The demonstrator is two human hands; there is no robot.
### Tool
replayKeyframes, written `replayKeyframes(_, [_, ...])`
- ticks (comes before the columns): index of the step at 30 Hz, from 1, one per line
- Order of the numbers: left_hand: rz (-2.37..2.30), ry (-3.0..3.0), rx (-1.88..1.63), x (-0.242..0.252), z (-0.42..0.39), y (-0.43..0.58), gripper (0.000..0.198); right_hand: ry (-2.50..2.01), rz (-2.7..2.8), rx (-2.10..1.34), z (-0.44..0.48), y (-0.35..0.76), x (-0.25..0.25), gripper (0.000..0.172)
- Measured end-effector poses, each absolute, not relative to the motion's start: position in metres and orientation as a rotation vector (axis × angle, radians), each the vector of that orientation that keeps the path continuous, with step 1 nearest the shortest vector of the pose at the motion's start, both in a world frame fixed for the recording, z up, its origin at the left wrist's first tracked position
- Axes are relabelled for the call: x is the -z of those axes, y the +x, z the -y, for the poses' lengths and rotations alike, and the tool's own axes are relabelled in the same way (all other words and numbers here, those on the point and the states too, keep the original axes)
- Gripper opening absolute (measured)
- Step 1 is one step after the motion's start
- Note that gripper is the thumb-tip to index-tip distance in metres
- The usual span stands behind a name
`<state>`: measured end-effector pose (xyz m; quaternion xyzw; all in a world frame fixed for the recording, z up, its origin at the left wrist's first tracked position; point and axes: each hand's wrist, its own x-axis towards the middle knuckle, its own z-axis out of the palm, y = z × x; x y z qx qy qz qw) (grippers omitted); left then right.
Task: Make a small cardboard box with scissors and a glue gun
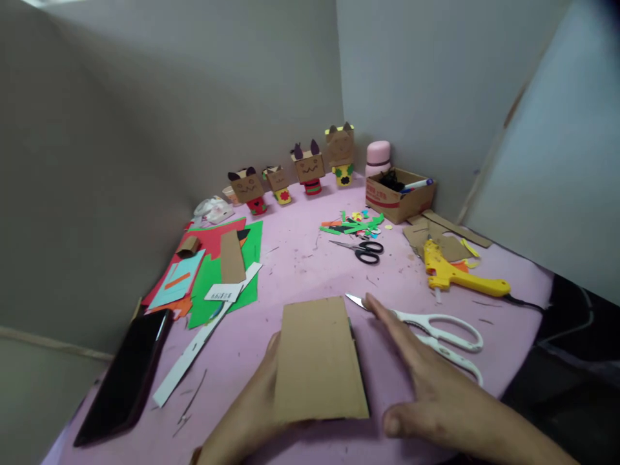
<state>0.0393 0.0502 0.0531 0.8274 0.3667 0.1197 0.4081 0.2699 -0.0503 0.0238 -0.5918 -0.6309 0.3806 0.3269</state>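
A brown cardboard piece (320, 361), roughly rectangular with a dark right edge, is held above the pink tabletop. My left hand (256, 400) grips it from its left side, and the fingers are mostly hidden behind it. Whether it is a flat panel or a box, I cannot tell. To its right, my right hand (421, 387) is open, thumb and fingers spread apart, not touching the cardboard. White-handled scissors (445, 329) lie partly under that hand, their blade tip showing beyond the fingers.
Black scissors (368, 252), paper scraps (356, 223) and a yellow glue gun (460, 276) lie beyond. Left are a phone (126, 374), a white strip (194, 355) and green paper (252, 284). Several cardboard-headed figures (310, 169), a pink bottle (378, 157) and a small box (397, 200) stand behind.
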Motion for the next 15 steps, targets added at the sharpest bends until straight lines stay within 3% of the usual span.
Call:
replayKeyframes(5, [-0.827,1.980,-0.425,-0.045,-0.040,0.039,0.079,-1.530,1.925,-0.690,0.032,0.253,-0.070,0.069])
replayKeyframes(10, [-0.687,2.128,-0.555,-0.035,-0.043,0.045,0.083,-1.565,2.313,-0.548,-0.007,0.201,-0.102,0.071])
replayKeyframes(15, [-0.622,2.138,-0.573,-0.021,-0.049,0.038,0.105,-1.736,2.466,-0.270,-0.021,0.175,-0.084,0.072])
